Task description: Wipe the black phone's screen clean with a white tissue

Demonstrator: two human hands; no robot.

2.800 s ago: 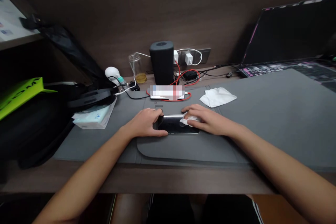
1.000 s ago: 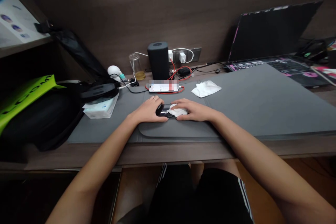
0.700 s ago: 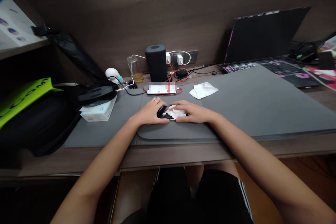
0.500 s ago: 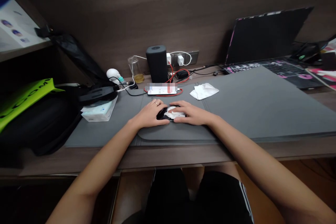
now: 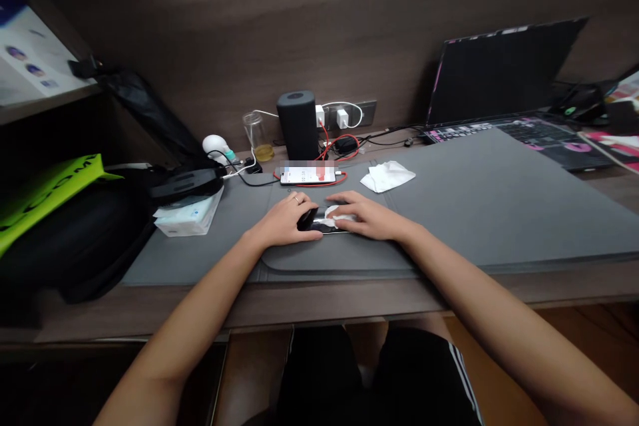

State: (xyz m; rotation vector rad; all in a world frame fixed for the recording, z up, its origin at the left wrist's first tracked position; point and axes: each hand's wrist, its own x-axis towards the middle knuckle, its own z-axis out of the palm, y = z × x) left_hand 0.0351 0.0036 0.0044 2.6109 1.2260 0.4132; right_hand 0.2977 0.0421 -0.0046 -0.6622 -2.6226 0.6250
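A black phone (image 5: pixel 315 221) lies flat on the grey desk mat (image 5: pixel 499 213), screen up. My left hand (image 5: pixel 284 219) grips its left end, fingers curled over the far edge and thumb along the near edge. Pressing a small crumpled white wipe (image 5: pixel 333 214) onto the screen is my right hand (image 5: pixel 367 214), whose fingers lie over the wipe. Most of the phone is hidden beneath both hands.
Behind the hands lies a second phone (image 5: pixel 308 175) on a red cable, with a loose white tissue (image 5: pixel 387 176) to its right. A black speaker (image 5: pixel 297 124), glass jar (image 5: pixel 255 133) and wall plugs stand at the back. Tissue pack (image 5: pixel 188 219) and black bag (image 5: pixel 74 233) left; laptop (image 5: pixel 509 93) right.
My right hand has rubbed the wipe leftward along the screen since 2.8 s ago, then slightly back and forth. My left hand stays on the phone's end. The camera view pulled back.
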